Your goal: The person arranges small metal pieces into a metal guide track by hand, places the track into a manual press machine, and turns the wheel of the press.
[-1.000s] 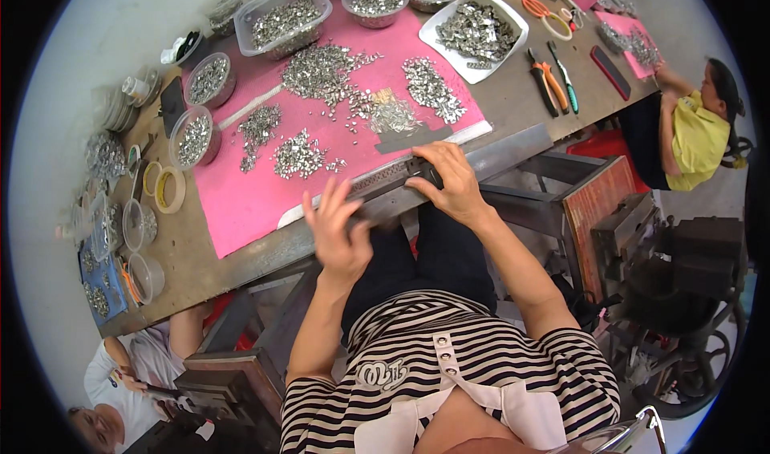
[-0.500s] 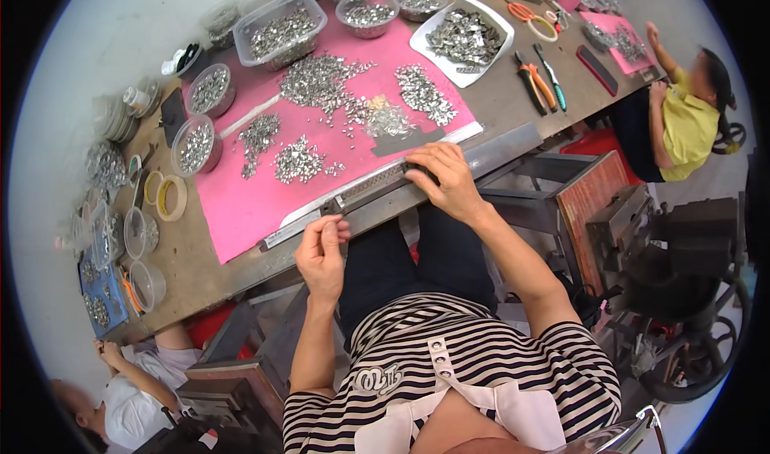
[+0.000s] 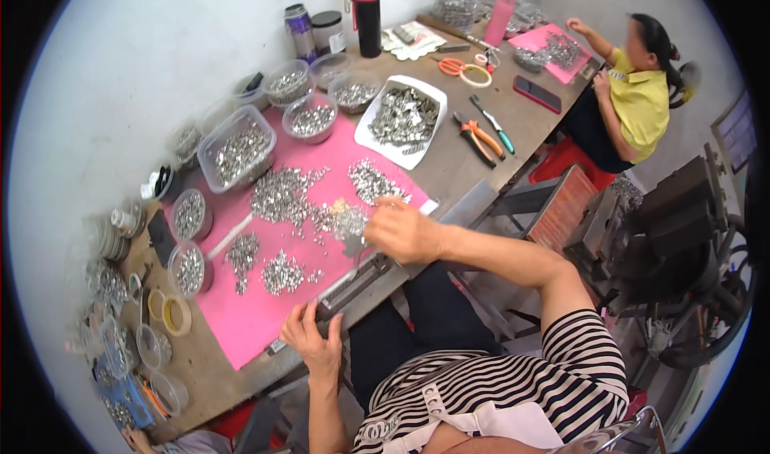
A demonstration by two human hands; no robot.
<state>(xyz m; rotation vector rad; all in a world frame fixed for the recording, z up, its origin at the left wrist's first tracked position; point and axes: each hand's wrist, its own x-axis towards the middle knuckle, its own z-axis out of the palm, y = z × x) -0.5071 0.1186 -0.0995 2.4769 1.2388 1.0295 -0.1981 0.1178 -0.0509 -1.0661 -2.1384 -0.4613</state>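
Note:
A long, narrow metal bar with a slotted channel [image 3: 359, 287] lies along the near edge of the bench. At its left end is my left hand [image 3: 313, 343], its fingers and thumb bent around the dark end piece. My right hand [image 3: 407, 233] is raised above the bar's right end, at the near edge of the pink mat [image 3: 233, 334]. Its fingers are curled, and their tips are largely hidden, so what they hold does not show. Just left of them lies a patch of small shiny metal pieces [image 3: 349, 224] beside a grey flat piece [image 3: 353, 246].
Heaps of small metal parts [image 3: 285, 196] cover the mat. Around it stand clear tubs [image 3: 237, 153] and a white tray [image 3: 401, 123] of parts. Pliers [image 3: 479, 139], tape rolls [image 3: 176, 314] and a black flask [image 3: 366, 17] are farther out. A co-worker in yellow [image 3: 638, 93] sits at right.
My right hand has left the bar and risen toward the metal pieces on the mat. My left hand has gone from a pinch beside the bar to its end. The view has shifted.

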